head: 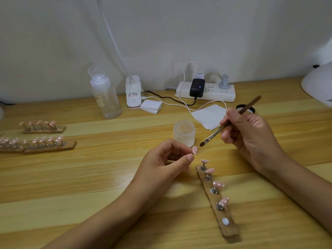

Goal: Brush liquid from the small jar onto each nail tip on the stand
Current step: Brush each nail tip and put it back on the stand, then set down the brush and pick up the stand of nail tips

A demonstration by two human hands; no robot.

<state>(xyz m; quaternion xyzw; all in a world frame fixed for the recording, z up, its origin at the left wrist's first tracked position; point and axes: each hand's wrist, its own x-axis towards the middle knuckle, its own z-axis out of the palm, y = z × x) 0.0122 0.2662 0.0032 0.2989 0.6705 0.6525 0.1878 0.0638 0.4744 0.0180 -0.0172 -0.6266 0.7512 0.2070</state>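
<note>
brush (231,121) beside lifted nail tip (195,150)

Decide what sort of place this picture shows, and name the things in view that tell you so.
Probably a home or small-studio nail-art workbench: a wooden table against a plain wall. Clues: wooden stands carrying pink dotted nail tips, a brush in the right hand, and a small jar.

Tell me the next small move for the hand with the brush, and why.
Probably bring the flat bristle tip of the brown-handled brush down-left onto the pink white-dotted nail tip pinched in the left hand. The right hand holds the brush beside the small frosted jar, just short of that nail.
</note>
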